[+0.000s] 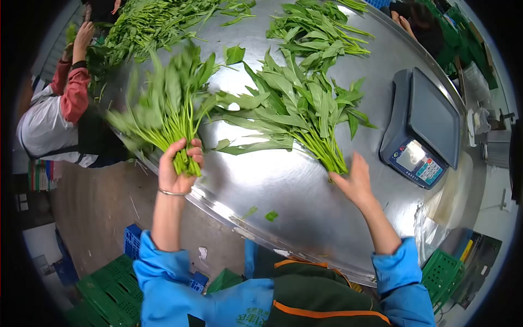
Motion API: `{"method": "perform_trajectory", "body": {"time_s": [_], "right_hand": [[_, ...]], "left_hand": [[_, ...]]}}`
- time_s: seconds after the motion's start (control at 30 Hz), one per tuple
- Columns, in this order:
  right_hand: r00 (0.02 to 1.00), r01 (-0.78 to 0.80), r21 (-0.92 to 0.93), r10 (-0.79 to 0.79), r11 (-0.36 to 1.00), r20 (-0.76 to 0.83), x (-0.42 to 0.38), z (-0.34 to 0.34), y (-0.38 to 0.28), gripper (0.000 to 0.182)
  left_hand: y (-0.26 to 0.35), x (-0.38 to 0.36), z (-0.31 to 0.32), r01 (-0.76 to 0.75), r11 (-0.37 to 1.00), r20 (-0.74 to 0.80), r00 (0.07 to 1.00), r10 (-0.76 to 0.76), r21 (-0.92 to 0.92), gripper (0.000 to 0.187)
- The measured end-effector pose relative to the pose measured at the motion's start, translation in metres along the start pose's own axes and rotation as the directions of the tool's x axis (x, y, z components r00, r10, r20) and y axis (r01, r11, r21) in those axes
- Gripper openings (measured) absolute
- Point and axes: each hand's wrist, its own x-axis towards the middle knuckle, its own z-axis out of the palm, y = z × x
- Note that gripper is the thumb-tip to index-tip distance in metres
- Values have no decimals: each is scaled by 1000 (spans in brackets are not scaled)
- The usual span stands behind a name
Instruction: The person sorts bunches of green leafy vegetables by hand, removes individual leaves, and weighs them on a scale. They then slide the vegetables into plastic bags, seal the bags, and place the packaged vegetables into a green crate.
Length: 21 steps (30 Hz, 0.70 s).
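Observation:
My left hand [180,166] is closed round the stems of a bunch of water spinach [177,117], held upright above the near left edge of the table. Its leaves are smeared by motion. A second bunch of water spinach [305,114] lies on the metal table, with its cut stem ends towards me. My right hand [354,182] is at those stem ends, fingers stretched out and thumb beside or touching the stems; it is not wrapped round them.
A weighing scale [419,131] stands on the right of the metal table [245,185]. More water spinach [321,35] lies at the back, with a large heap [147,27] at the far left. A co-worker [60,114] works at left. Green crates [111,289] stand below.

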Motion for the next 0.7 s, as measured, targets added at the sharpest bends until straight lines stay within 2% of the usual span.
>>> {"method": "perform_trajectory", "body": {"time_s": [0.03,0.07,0.13,0.17,0.23,0.27,0.33,0.37,0.4,0.43,0.47,0.5,0.57,0.6,0.63,0.7], "right_hand": [[989,-88,-51,94,995,117,16,0,-15,77],[988,-90,-52,96,995,124,24,5,-27,77],[944,-206,-168,241,964,225,39,13,-43,76],[942,-200,-174,238,964,235,42,22,-37,76],[994,-73,-22,75,997,85,48,43,-22,68],[993,-61,-15,62,998,101,50,46,-19,68],[980,-125,36,117,992,163,56,42,-19,52],[979,-116,40,107,992,171,60,37,-18,52],[933,-265,310,161,913,323,65,31,-16,45],[865,-426,521,162,740,475,71,20,-19,38],[690,-682,525,210,509,693,76,-8,-36,29],[691,-679,524,207,515,692,77,-20,-41,29],[724,-689,699,134,193,677,76,-36,-44,25],[716,-696,710,176,106,676,73,-39,-49,22],[724,-687,718,183,108,665,70,-35,-51,22],[641,-706,681,235,-195,731,67,-9,-44,23]], "left_hand": [[-10,9,-6,64,957,34,998,-57,-283,23],[-23,16,-14,65,956,28,998,-60,-285,23],[-51,25,-27,-21,1000,-129,991,20,-3,31],[-61,25,-30,-22,1000,-138,990,20,-12,31],[-72,21,-36,-36,999,-89,995,36,3,38],[-74,19,-40,-28,999,-85,996,26,-18,40],[-78,16,-44,-52,998,-83,995,49,-32,44],[-76,14,-47,-62,998,-92,994,58,-33,44],[-74,13,-50,-36,997,-41,999,33,-65,45],[-73,13,-53,-7,995,15,1000,9,-98,46],[-72,13,-58,-23,996,11,1000,24,-81,48],[-70,10,-56,-28,996,13,999,29,-85,48],[-64,1,-46,-132,991,32,991,131,25,49],[-64,-7,-39,-176,983,25,984,175,55,50],[-66,-11,-36,-173,984,39,985,171,53,50],[-70,-16,-33,-233,972,48,971,232,9,48]]}}
